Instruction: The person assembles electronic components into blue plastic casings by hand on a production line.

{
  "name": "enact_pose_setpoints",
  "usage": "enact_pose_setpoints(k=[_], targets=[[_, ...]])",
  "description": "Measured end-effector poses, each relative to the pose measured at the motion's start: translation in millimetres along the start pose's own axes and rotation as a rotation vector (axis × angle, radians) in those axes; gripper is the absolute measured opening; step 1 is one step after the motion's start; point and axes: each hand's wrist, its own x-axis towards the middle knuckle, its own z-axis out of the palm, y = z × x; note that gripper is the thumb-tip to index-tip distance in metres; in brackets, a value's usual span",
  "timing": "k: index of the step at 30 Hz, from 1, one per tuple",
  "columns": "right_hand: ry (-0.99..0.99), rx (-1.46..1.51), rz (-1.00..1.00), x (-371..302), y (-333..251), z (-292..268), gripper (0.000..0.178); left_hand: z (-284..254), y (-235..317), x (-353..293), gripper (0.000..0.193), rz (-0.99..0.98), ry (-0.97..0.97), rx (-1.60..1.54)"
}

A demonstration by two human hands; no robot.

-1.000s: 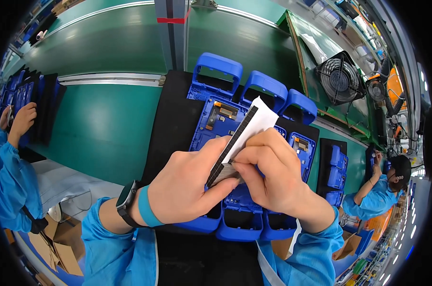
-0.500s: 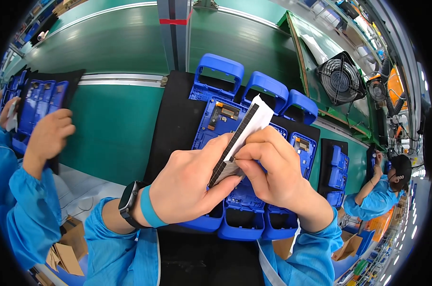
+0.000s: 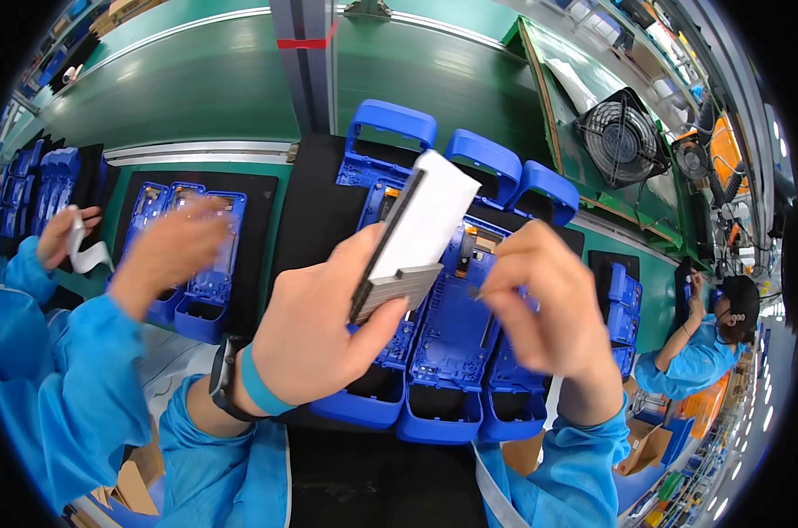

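Left hand [image 3: 315, 321] held a white sheet [image 3: 432, 207] bearing grey strips [image 3: 403, 286], tilted, above blue housings [image 3: 452, 345] on a black mat [image 3: 300, 231]. Right hand [image 3: 548, 304], blurred, apart from the sheet; fingertips pinched a small dark piece [image 3: 475, 294], kind unclear.

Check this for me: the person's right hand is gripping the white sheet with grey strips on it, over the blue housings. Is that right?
Not quite: the head view shows the left hand gripping the white sheet with grey strips on it, over the blue housings. The right hand is blurred, beside the sheet.
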Motion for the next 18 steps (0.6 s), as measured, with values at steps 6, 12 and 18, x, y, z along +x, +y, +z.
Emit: enact_pose_setpoints(k=[6,12,18], targets=[[-0.227,-0.157,0.351,-42.9,37.6,-46.3,0.007,4.7,-17.0,-10.8,0.052,-0.135,-0.05,-0.424],[-0.247,-0.246,0.389,-53.7,40.4,-59.7,0.005,8.3,-16.6,-6.7,0.05,-0.2,-0.078,-0.495],[-0.264,-0.286,0.364,-61.1,47.7,-57.6,0.007,7.2,-15.9,-6.8,0.047,-0.235,-0.095,-0.503]])
